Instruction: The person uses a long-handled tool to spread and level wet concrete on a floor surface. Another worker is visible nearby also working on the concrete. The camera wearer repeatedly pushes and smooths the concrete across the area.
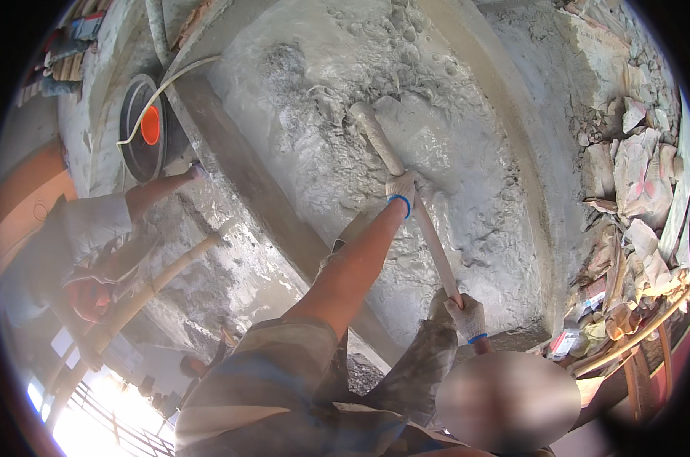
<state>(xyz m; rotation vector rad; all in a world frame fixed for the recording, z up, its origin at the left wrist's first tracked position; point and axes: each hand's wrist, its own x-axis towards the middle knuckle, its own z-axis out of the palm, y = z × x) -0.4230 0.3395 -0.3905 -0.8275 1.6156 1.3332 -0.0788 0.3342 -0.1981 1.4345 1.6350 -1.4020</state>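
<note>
Both my hands, in white knit gloves with blue cuffs, grip the pale wooden handle of a mortar-coated hoe (pixel 434 242). My left hand (pixel 401 189) is closed round the handle about midway. Nearer my body, my right hand (pixel 467 317) is closed round its near end. The hoe slants away to the far left, its thick far end resting in wet grey mortar (pixel 474 164). Mortar hides most of the blade, so its shape is hard to make out. The mortar lies in a wide trough, lumpy and wet on top.
A grey trough wall (pixel 265 175) runs along the left, a curved rim (pixel 524 145) along the right. Left of it, a co-worker (pixel 78 236) bends beside a long wooden pole (pixel 162 278) and a black bucket (pixel 135 99) with an orange scoop-like thing. Torn paper sacks (pixel 638 175) heap at right.
</note>
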